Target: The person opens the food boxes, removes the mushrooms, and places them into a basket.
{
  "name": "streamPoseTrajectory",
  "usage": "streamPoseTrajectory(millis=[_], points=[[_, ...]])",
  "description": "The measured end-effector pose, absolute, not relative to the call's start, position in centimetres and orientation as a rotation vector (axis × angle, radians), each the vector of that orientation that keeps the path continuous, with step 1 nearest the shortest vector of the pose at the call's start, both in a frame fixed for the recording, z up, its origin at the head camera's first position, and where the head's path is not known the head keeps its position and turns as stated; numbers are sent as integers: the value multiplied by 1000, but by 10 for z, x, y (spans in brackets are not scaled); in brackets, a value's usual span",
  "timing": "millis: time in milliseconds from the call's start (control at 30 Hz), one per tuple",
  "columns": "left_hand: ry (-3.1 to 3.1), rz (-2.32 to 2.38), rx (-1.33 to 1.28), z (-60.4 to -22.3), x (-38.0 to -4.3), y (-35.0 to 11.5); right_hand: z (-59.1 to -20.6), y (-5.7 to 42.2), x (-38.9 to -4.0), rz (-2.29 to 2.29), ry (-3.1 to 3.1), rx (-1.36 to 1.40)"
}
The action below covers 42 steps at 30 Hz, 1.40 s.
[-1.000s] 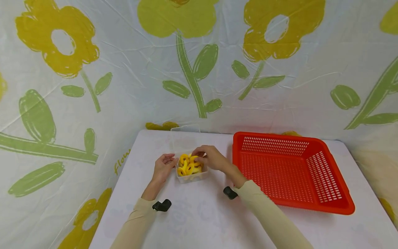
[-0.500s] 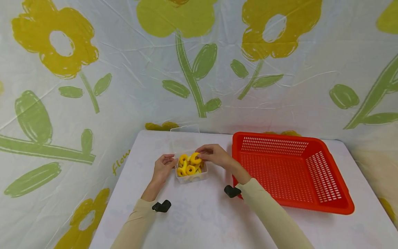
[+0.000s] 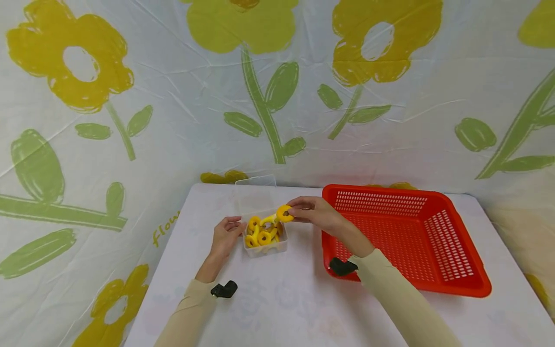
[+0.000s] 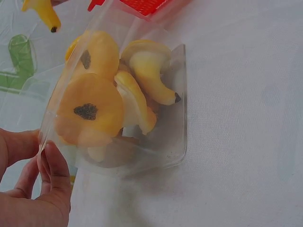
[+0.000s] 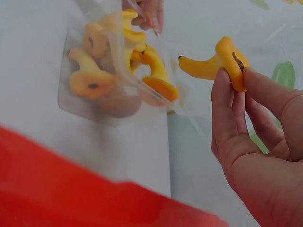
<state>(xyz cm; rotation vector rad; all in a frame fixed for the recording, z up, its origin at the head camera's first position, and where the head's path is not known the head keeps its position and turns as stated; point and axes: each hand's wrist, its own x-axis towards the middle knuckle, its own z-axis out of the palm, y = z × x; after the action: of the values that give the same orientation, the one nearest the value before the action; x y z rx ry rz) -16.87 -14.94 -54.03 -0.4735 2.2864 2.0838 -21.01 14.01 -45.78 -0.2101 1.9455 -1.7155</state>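
My right hand pinches a yellow toy mushroom by its flared cap, thumb on one side and fingers on the other. This piece has a dark patch on the cap and a curved stem with a black tip. It is held above the right rim of a clear plastic box. Thumb and fingers of my left hand pinch the box's left edge. Several more yellow toy mushrooms lie jumbled inside the box. Its clear lid stands open at the back.
A large red plastic basket with perforated walls stands on the white table, right of the box. Behind the table hangs a flower-printed cloth.
My right hand has lifted a toy mushroom out of the pile and moved it right, to the box's edge. My left hand stays at the box's left side.
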Motion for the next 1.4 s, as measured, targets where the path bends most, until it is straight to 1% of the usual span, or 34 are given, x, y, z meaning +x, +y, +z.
streamPoseTrajectory(millis=[233,467,633,933,1167,1400], points=[[2310,2042,-509,-541,-165,-156,-448,165,-208,-1753,1964,-187],[2301,2042,-502,-540,-166,-159,-445,202,-212,-1750,2005,-182],[2302,2037,-520,-538,-165,-160,-448,228,-213,-1715,2067,-173],[2294,2050,-504,-538,-167,-157,-454,272,-212,-1681,2151,-78],[2275,2088,-471,-541,-170,-154,-460,290,-211,-1516,2283,-149],[2281,2083,-460,-543,-172,-151,-478,296,-216,-1379,2318,-226]])
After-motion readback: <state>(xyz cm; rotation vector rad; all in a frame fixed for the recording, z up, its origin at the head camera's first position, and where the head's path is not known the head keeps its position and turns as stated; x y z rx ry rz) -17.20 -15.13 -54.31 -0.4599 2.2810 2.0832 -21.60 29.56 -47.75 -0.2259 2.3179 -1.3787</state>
